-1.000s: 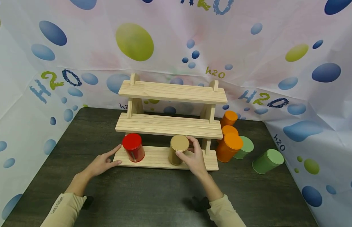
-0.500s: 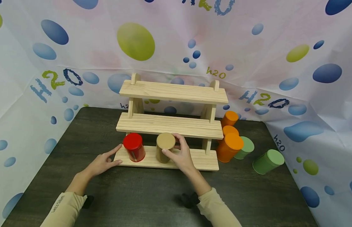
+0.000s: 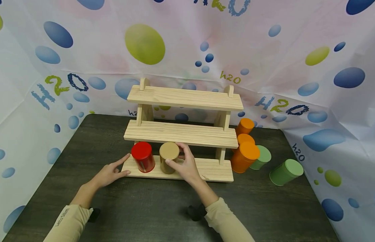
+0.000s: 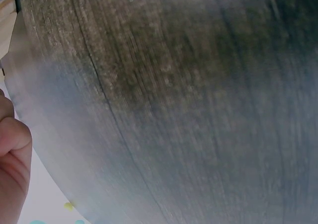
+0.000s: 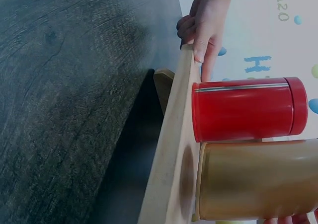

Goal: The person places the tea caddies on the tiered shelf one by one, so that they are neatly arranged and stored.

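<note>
A three-tier wooden display shelf (image 3: 182, 132) stands on the dark table. My right hand (image 3: 186, 166) holds a gold canister (image 3: 169, 164) upright on the bottom tier, fingers behind its right side and thumb in front. Just left of it stands a red canister (image 3: 144, 163), with only a narrow gap between the two in the head view. The right wrist view shows the gold canister (image 5: 258, 179) close beside the red canister (image 5: 248, 110). My left hand (image 3: 107, 173) grips the left end of the bottom tier with thumb and index finger. The left wrist view shows only curled fingers (image 4: 12, 139).
Several orange canisters (image 3: 246, 156) stand against the shelf's right side. A green canister (image 3: 261, 156) is behind the front orange one, and another green canister (image 3: 285, 173) stands farther right. A patterned cloth (image 3: 266, 43) hangs behind the table (image 3: 139, 208).
My right hand has slid the gold canister left along the bottom tier, up beside the red canister. My left hand has stayed on the shelf's left end.
</note>
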The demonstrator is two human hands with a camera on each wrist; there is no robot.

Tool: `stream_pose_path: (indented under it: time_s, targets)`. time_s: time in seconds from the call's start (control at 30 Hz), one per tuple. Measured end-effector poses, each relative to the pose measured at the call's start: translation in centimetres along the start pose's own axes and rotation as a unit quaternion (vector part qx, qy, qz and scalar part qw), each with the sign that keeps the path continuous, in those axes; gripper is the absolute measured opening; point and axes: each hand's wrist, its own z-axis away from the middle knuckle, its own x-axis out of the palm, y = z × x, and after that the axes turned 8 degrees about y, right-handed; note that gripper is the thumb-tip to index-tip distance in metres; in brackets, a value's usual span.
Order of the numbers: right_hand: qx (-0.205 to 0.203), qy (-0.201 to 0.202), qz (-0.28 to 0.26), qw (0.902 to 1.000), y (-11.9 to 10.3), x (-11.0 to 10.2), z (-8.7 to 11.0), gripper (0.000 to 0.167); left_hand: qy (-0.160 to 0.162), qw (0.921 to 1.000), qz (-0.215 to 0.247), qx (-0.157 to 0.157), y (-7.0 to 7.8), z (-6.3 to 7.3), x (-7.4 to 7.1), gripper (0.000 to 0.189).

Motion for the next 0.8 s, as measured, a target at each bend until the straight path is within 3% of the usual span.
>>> stream_pose_path:
  time_s: [0.8]
  targets:
    - [0.021,-0.025,0.013,0.9994,0.65,0.50,-0.05,0.059,-0.001,1.0000,0.001,-0.002,-0.04,0.01,-0.01,0.075]
